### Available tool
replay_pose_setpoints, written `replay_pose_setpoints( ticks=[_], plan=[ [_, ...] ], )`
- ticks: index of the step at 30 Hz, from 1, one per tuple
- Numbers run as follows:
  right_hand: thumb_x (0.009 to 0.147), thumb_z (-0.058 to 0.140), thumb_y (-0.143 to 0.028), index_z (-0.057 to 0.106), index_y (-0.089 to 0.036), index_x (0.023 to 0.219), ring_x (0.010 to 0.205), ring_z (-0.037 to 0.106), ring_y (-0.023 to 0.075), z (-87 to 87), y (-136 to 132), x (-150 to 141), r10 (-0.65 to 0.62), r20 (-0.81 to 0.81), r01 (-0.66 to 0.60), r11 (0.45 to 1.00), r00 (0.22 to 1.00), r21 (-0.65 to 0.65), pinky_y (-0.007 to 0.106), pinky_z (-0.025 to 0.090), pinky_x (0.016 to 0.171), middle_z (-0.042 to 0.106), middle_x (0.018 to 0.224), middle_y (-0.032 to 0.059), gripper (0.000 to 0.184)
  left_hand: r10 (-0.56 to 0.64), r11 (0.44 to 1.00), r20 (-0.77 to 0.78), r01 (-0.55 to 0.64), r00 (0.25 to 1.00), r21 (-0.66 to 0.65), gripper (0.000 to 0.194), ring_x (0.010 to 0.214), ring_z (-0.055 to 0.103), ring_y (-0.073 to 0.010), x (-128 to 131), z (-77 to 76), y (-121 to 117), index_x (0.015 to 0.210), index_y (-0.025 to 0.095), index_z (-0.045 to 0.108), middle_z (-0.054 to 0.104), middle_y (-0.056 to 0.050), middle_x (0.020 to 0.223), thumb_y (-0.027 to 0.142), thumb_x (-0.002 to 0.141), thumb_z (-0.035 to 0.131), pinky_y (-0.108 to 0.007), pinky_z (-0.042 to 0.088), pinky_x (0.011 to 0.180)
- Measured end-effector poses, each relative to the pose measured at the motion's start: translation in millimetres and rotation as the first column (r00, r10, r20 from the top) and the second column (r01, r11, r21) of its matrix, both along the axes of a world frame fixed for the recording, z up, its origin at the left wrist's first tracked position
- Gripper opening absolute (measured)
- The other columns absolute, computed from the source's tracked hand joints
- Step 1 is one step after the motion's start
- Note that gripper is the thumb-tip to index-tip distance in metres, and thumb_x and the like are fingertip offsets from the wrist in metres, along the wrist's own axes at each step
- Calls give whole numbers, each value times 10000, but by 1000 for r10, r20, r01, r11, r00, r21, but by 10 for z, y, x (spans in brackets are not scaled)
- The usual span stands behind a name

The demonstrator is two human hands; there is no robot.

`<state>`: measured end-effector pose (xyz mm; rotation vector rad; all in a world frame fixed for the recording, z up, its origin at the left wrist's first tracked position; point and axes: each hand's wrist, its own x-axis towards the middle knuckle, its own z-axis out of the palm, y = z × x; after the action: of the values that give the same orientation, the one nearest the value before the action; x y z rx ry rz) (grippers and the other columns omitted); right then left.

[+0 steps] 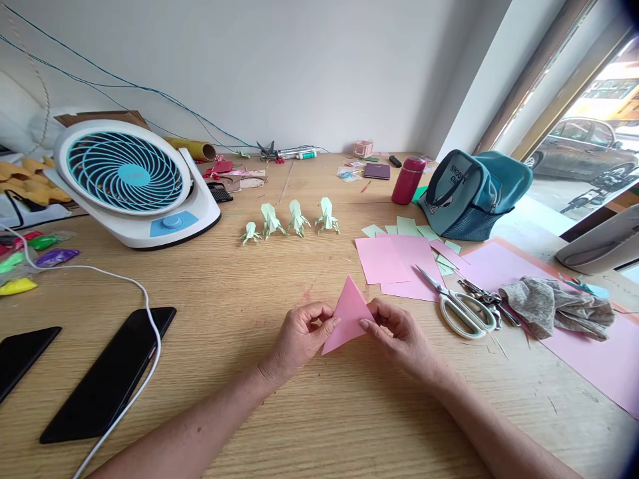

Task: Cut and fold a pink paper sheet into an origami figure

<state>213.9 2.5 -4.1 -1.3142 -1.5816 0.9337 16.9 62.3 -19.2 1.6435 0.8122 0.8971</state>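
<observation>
A piece of pink paper (349, 316), folded to a triangle with its tip pointing away from me, is held up between my two hands just over the table. My left hand (304, 332) pinches its left edge between thumb and fingers. On the opposite edge my right hand (399, 332) does the same, thumb on the near face. Flat pink sheets (382, 261) lie beyond my right hand, with white-handled scissors (462, 309) resting partly on them. Farther back stands a row of several pale green folded paper figures (298, 218).
To the left are a white and blue fan (134, 183), two black phones (107, 379) and a white cable (150, 313). At right sit a red flask (409, 181), a teal bag (469, 193), green paper pieces (407, 226), keys (492, 299) and a grey cloth (554, 307).
</observation>
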Motion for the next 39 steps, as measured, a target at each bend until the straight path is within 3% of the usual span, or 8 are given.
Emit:
replay_pose_setpoints(
  ticks=[6,12,21,28,39],
  plan=[
    [904,600,-464,580,-192,836,646,464,137,-121,13,-18,31,-140,-44,995,990,-92,257,390,577,531,731,-6,281,-50,995,-14,49,999,-91,236,630,555,-117,29,57,-85,730,141,693,634,-11,670,332,847,623,-210,442,605],
    [887,625,-421,560,-187,747,619,415,128,-107,-11,-64,8,-69,-14,996,998,-87,256,362,557,474,678,-22,280,1,990,-2,-1,1000,-141,182,644,574,-129,47,41,-125,739,143,664,652,-24,704,306,818,650,-220,466,603],
    [867,648,-392,471,-202,673,576,362,111,-87,-23,-81,-41,-84,34,995,996,-89,251,283,512,423,630,-43,324,-6,986,-27,2,1000,-167,178,641,593,-140,53,61,-157,696,147,671,666,-34,689,290,800,650,-231,483,603],
    [889,623,-329,471,-202,686,588,392,112,-122,-28,-84,-64,-87,59,997,994,-57,252,297,529,451,629,-42,284,1,961,2,0,1000,-277,179,683,653,-175,63,76,-157,758,135,734,720,-65,753,284,789,640,-279,553,640],
    [898,627,-310,533,-196,739,625,468,120,-135,-38,-97,-65,-112,61,997,992,-38,246,373,556,522,681,-24,216,14,955,8,-11,1000,-297,170,698,663,-183,66,14,-134,776,131,754,725,-62,741,278,756,673,-302,559,677]
  ],
)
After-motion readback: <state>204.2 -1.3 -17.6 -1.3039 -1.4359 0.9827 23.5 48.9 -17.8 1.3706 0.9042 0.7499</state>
